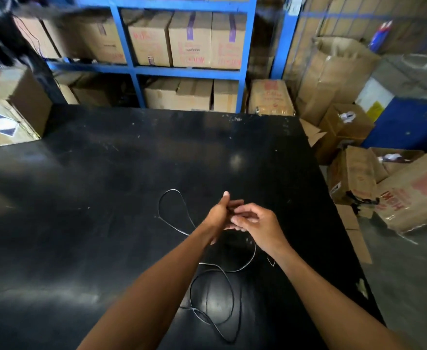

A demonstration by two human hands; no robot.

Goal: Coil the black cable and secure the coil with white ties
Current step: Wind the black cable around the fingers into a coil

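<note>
A wide black table [106, 173] fills the view, glossy and scuffed, with pale specks near its far edge and a soft glare ahead of the hands. Beyond it stands a blue rack [136, 69] packed with cardboard boxes [189, 41], red print on their fronts too blurred to read, purple tape strips on some. Right of the hands, on the grey floor [397, 286], more boxes [354, 178] lie tumbled and torn; one big one [419, 195] shows red letters upside down that look like "HOM", and a small white label on another is not legible. Far left, a box [7, 114] with a dark-and-white diamond mark sits at the table's corner.

Both hands meet over the table's middle. The left hand [218, 215] is raised edge-on, thumb up, fingers curled toward the right hand [258, 222], whose fingers pinch in against it. What they grip is hidden between them, so I cannot tell if either holds the cable.

The cable [174, 213] lies loose on the table: one loop just left of the left hand, more tangled loops nearer the body, between the forearms.
</note>
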